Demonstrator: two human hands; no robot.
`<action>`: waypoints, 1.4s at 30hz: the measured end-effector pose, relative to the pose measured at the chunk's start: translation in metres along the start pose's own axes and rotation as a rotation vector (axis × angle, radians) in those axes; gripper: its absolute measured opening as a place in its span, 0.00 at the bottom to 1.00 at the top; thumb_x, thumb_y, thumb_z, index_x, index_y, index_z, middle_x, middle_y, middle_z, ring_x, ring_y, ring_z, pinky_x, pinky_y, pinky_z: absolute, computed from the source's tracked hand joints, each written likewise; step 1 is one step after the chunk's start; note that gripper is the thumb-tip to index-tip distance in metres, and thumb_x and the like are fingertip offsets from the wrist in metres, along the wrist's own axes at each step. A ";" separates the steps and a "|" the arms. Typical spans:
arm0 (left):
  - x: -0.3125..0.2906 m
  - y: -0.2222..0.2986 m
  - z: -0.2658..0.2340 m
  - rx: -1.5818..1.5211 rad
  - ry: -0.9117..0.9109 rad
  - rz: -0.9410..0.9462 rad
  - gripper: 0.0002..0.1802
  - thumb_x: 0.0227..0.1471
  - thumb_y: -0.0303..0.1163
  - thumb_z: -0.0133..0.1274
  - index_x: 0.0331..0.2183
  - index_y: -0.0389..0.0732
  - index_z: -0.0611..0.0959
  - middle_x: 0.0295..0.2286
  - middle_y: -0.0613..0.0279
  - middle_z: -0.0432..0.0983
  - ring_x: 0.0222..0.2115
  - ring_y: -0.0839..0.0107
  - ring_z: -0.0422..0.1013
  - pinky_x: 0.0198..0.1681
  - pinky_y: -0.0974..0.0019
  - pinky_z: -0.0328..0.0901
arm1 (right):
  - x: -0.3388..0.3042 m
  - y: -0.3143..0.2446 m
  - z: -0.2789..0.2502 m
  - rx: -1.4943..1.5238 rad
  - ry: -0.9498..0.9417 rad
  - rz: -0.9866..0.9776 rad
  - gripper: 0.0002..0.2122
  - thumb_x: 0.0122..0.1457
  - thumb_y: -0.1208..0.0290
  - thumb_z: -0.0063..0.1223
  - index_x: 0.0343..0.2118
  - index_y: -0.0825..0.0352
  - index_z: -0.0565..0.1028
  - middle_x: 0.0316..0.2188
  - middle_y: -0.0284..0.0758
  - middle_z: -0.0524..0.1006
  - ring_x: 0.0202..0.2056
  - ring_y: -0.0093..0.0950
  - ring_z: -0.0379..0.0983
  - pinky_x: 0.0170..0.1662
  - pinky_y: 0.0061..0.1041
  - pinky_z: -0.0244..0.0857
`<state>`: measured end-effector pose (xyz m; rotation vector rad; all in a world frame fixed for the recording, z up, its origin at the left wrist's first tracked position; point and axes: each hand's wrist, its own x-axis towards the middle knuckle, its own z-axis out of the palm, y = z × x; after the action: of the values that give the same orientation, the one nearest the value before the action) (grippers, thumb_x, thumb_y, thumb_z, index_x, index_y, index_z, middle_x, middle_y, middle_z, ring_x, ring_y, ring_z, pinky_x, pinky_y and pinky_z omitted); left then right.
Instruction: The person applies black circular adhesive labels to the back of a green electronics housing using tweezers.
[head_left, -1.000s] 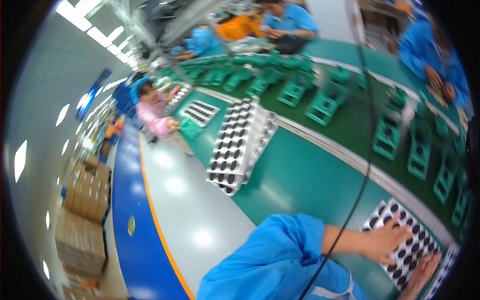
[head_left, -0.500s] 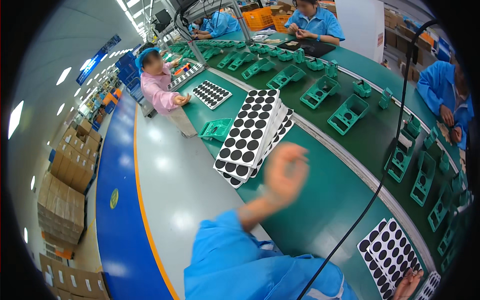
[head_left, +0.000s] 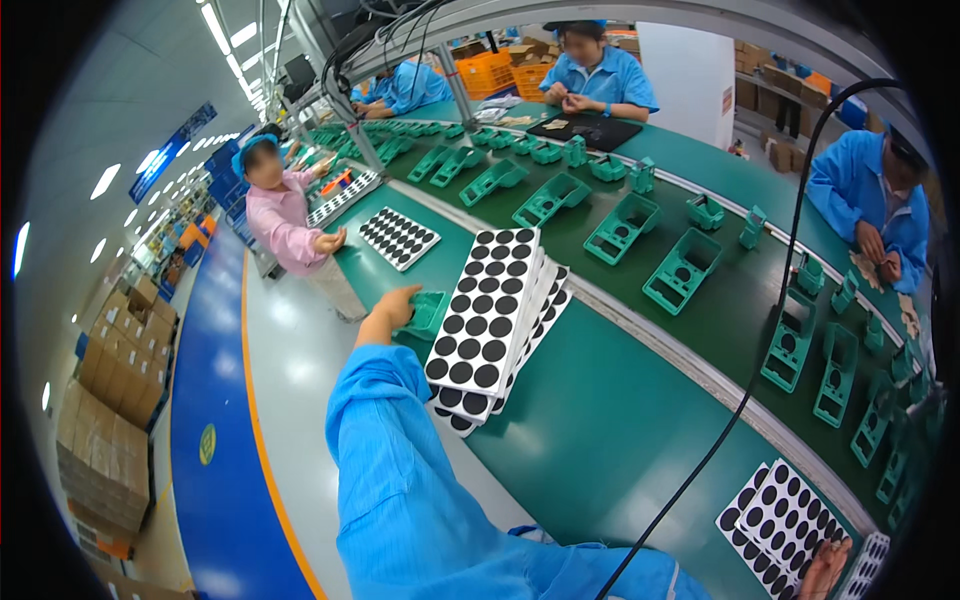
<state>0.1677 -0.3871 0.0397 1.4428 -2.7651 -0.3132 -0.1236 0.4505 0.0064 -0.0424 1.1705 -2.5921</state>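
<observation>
My left arm, in a blue sleeve, stretches out to a green plastic housing point(head_left: 430, 316) at the bench's left edge. My left hand point(head_left: 388, 312) closes round the housing's left end, and the thumb is hidden. Just right of it lies a skewed stack of white sheets with round black stickers point(head_left: 488, 300). At the lower right my right hand point(head_left: 826, 568) has its fingers bent at the edge of a smaller pile of sticker sheets point(head_left: 785, 515). Whether anything is between those fingers is too small to make out.
A conveyor point(head_left: 600, 285) carries several green housings and small green parts past the bench. A black cable point(head_left: 745, 400) hangs across the view. Another sticker sheet point(head_left: 399, 238) lies farther off, near a person in pink point(head_left: 283, 215). Several people in blue sit across the line.
My left hand has swung leftward from over the bench, past the sticker stack, onto the green housing. My view has shifted slightly. The right hand remains by the smaller pile.
</observation>
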 end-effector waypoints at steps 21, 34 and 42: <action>-0.108 0.131 -0.053 -0.770 0.942 0.234 0.14 0.56 0.29 0.41 0.42 0.32 0.73 0.25 0.61 0.73 0.21 0.80 0.66 0.24 0.75 0.61 | 0.013 0.020 -0.001 -0.079 -0.130 -0.111 0.02 0.54 0.77 0.47 0.26 0.67 0.70 0.27 0.31 0.67 0.31 0.27 0.66 0.42 0.26 0.68; -0.110 0.224 -0.048 -0.895 0.748 0.417 0.19 0.57 0.29 0.37 0.49 0.31 0.68 0.38 0.56 0.71 0.32 0.74 0.66 0.38 0.72 0.62 | 0.014 0.035 -0.064 0.025 -0.062 -0.182 0.07 0.62 0.71 0.42 0.40 0.66 0.68 0.27 0.28 0.67 0.24 0.14 0.59 0.42 0.14 0.60; -0.114 0.300 0.021 -1.123 0.418 0.558 0.20 0.58 0.31 0.37 0.52 0.34 0.67 0.37 0.63 0.71 0.31 0.77 0.66 0.31 0.75 0.62 | 0.007 0.028 -0.011 0.099 -0.064 -0.185 0.03 0.60 0.71 0.44 0.36 0.60 0.65 0.20 0.24 0.65 0.19 0.13 0.60 0.39 0.19 0.65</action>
<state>-0.0120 -0.1239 0.0826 0.3788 -1.8945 -1.1147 -0.1252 0.4388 -0.0225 -0.2199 1.0595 -2.7831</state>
